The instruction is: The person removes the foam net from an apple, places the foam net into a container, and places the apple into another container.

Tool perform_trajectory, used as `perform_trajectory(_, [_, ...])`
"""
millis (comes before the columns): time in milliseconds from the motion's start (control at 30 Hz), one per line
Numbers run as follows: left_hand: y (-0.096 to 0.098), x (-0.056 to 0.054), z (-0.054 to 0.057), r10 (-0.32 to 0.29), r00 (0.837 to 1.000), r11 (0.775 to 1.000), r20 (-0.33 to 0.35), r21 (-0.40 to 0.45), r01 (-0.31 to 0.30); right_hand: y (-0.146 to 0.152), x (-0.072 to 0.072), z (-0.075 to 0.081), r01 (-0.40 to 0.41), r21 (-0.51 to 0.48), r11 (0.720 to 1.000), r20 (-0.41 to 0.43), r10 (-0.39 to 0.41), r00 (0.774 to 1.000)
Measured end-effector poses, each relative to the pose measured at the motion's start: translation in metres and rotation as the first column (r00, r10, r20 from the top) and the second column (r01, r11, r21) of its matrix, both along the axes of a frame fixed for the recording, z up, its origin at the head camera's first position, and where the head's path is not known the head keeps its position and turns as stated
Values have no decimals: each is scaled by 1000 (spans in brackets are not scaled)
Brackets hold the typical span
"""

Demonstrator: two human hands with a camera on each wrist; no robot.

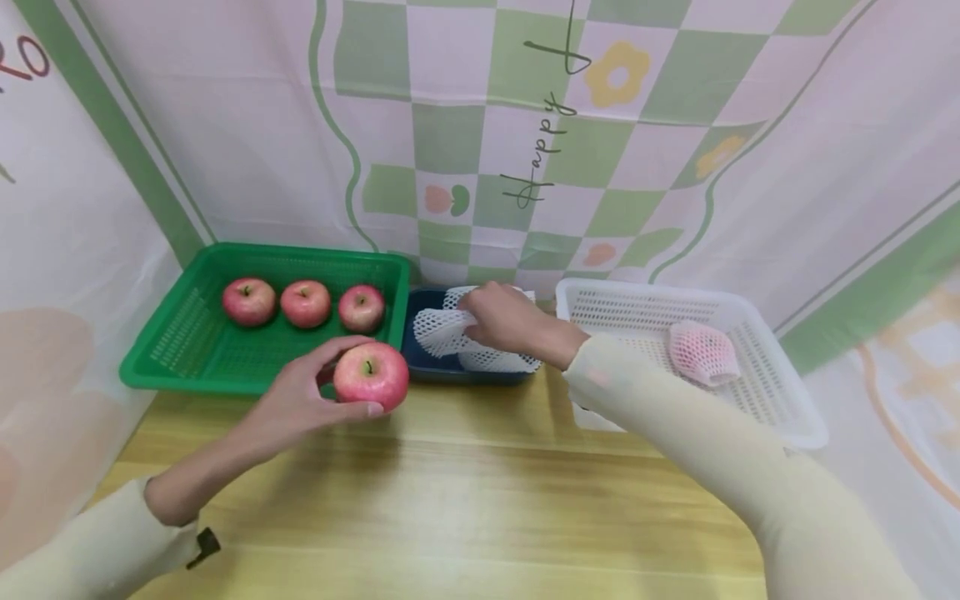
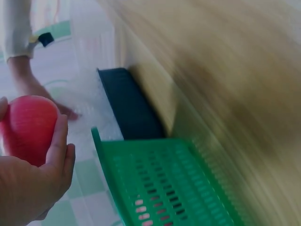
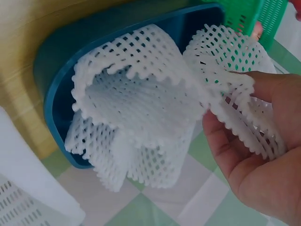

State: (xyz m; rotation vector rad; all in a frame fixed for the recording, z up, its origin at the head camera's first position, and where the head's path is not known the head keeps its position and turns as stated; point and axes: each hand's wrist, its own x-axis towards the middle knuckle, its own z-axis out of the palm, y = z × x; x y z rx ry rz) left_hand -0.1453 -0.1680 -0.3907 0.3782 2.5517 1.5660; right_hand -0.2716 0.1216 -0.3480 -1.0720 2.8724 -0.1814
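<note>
A red apple is gripped by my left hand, thumb and fingers around its sides, in front of the green basket's near right corner. My right hand pinches a white foam fruit net over the dark blue bin. In the right wrist view the held foam net bends between thumb and fingers. Other white foam nets lie in the blue bin beside it, one with its mouth facing the camera.
At the left, the green basket contains three apples. A white basket on the right holds a fruit in a pink foam net. Both stand on the wooden table, against a patterned cloth behind.
</note>
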Motion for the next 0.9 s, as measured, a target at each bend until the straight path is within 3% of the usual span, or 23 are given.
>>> perform_trajectory(267, [-21,-11,9,80,997,996,17,-26,-80,-6,-3,-14,19,57,998,6,-19,1000])
perform_trajectory(500, [-41,-24,13,130,987,991,91,-31,-128,-10,-6,-20,57,86,995,23,-59,998])
perform_trajectory(633, [-51,-34,10,129,984,987,125,78,-139,-14,-9,-24,75,101,992,12,-77,997])
perform_trajectory(767, [-60,-44,6,132,976,961,173,220,-169,-16,-12,-25,96,92,991,-31,-94,995])
perform_trajectory(900, [-72,-52,2,160,968,945,193,253,-207,-18,-15,-22,105,19,994,-42,-104,994])
